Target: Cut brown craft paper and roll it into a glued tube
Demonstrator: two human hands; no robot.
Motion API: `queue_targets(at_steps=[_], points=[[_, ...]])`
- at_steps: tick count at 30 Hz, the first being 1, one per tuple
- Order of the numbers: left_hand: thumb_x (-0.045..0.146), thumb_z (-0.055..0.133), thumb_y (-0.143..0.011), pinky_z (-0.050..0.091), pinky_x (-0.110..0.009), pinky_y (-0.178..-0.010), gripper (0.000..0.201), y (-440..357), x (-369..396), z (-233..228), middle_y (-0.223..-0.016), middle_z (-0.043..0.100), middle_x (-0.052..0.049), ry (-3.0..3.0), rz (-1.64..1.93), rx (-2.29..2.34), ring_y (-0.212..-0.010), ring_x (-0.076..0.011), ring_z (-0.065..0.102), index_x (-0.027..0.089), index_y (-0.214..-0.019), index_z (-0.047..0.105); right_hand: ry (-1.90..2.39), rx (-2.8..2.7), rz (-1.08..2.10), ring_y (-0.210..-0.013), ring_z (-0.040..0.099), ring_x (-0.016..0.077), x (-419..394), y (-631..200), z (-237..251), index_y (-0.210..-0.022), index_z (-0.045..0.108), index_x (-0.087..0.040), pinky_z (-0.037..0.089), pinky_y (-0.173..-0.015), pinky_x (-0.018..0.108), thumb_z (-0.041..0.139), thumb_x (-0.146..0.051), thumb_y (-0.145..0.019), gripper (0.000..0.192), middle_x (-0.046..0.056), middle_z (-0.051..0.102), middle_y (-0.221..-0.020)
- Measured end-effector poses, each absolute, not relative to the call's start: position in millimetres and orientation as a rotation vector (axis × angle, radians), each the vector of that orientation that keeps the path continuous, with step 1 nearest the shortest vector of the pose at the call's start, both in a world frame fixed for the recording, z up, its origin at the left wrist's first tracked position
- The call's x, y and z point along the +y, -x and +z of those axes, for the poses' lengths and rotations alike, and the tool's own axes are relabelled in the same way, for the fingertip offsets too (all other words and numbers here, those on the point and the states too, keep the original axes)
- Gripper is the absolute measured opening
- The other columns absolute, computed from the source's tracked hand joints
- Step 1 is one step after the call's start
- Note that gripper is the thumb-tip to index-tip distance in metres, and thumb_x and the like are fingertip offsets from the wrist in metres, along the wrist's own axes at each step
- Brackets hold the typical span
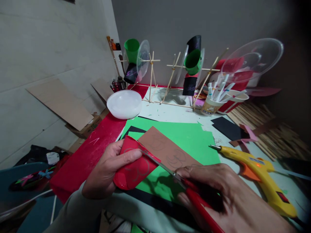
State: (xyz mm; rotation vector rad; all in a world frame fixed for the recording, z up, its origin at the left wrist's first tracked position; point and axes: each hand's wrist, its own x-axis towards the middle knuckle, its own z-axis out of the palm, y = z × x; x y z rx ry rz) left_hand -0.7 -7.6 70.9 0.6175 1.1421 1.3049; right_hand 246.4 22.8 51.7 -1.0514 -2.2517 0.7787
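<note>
My left hand [110, 170] pinches a curled red foam sheet [134, 170] with pencil outlines drawn on it. My right hand [218, 191] grips red-handled scissors [170, 171], whose blades reach into the red sheet's upper edge. Just behind the blades lies a brown foam sheet [165, 147] with faint drawn shapes, resting on a green sheet [184, 134]. Black sheets lie under the green one.
A yellow glue gun [257, 171] lies at the right. A white bowl [124, 103] sits behind left. At the back stands a stick frame [170, 81] with green and black cups, a paper cup of pens [212, 102], clear lids and wooden sticks.
</note>
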Motion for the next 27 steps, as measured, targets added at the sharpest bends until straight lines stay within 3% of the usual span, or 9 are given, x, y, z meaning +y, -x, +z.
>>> queue_targets(at_steps=[7, 11, 14, 18, 23, 27], points=[[0.022, 0.081, -0.076, 0.053, -0.018, -0.059, 0.008, 0.0, -7.5, 71.6, -0.071, 0.075, -0.003, -0.59, 1.302, 1.135, -0.06, -0.0132, 0.066, 0.015, -0.079, 0.077, 1.002, -2.268, 0.75, -0.09, 0.075, 0.0226, 21.9, -242.8, 50.1, -0.112, 0.072, -0.029, 0.063, -0.078, 0.032, 0.069, -0.035, -0.087, 0.025, 0.004, 0.078, -0.104], [0.024, 0.078, -0.078, 0.057, -0.025, -0.068, 0.017, 1.7, -8.0, 70.9, -0.083, 0.078, -0.008, -0.592, 1.267, 1.132, -0.071, -0.0194, 0.071, 0.015, -0.092, 0.079, 1.059, -2.295, 0.757, -0.087, 0.075, 0.0214, 23.9, -238.6, 58.5, -0.106, 0.076, -0.03, 0.062, -0.077, 0.03, 0.068, -0.03, -0.086, 0.021, 0.002, 0.079, -0.099], [0.023, 0.078, -0.078, 0.056, -0.024, -0.066, 0.013, 2.8, -8.2, 69.4, -0.082, 0.078, -0.007, -0.586, 1.263, 1.12, -0.068, -0.0171, 0.069, 0.017, -0.09, 0.079, 1.04, -2.394, 0.808, -0.077, 0.075, 0.0212, 29.7, -230.8, 74.6, -0.097, 0.079, -0.028, 0.059, -0.061, 0.026, 0.067, -0.032, -0.086, 0.017, 0.002, 0.081, -0.093], [0.023, 0.08, -0.078, 0.056, -0.024, -0.066, 0.017, 1.5, -8.6, 68.7, -0.085, 0.079, -0.008, -0.603, 1.251, 1.104, -0.068, -0.0172, 0.069, 0.017, -0.094, 0.078, 1.01, -2.461, 0.887, -0.058, 0.069, 0.0179, 35.1, -224.0, 89.5, -0.087, 0.079, -0.025, 0.044, -0.04, 0.024, 0.066, -0.043, -0.087, 0.022, 0.004, 0.081, -0.086], [0.023, 0.081, -0.077, 0.056, -0.022, -0.067, 0.011, -2.3, -9.3, 72.9, -0.076, 0.077, -0.004, -0.602, 1.238, 1.089, -0.066, -0.015, 0.069, 0.017, -0.086, 0.078, 1.028, -2.46, 0.883, -0.051, 0.062, 0.0172, 35.2, -223.3, 89.4, -0.077, 0.075, -0.025, 0.045, -0.044, 0.026, 0.064, -0.048, -0.087, 0.028, 0.003, 0.074, -0.067], [0.022, 0.082, -0.076, 0.055, -0.02, -0.064, 0.009, -3.4, -9.5, 74.3, -0.074, 0.077, -0.002, -0.572, 1.238, 1.091, -0.062, -0.0131, 0.068, 0.018, -0.083, 0.078, 1.008, -2.526, 0.838, -0.061, 0.068, 0.0192, 35.5, -222.1, 86.7, -0.082, 0.076, -0.025, 0.049, -0.049, 0.027, 0.065, -0.041, -0.087, 0.02, 0.003, 0.078, -0.078]])
